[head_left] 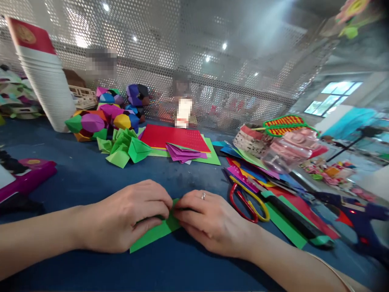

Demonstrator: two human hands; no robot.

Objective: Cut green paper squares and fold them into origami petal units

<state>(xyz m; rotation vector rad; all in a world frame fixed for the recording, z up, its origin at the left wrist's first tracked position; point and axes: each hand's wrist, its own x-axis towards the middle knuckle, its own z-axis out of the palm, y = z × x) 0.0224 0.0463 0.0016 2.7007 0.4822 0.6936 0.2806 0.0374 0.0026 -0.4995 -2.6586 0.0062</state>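
Observation:
A strip of green paper [152,236] lies slantwise on the dark blue table in front of me. My left hand [133,217] is closed over its left and upper part, thumb and fingers pinching it. From the other side my right hand [209,221], with a ring on one finger, presses its bent fingertips onto the paper's right end. The fingertips of both hands nearly meet at the upper edge. Part of the sheet is hidden beneath the hands, so I cannot tell how it is folded there.
Behind the hands are folded green pieces [123,146], red sheets [173,138] and purple papers [184,154]. To the right lie scissors [258,202], a utility knife [299,219] and a dark glue gun [361,219]. A purple tool [33,174] and stacked paper cups [45,81] stand left.

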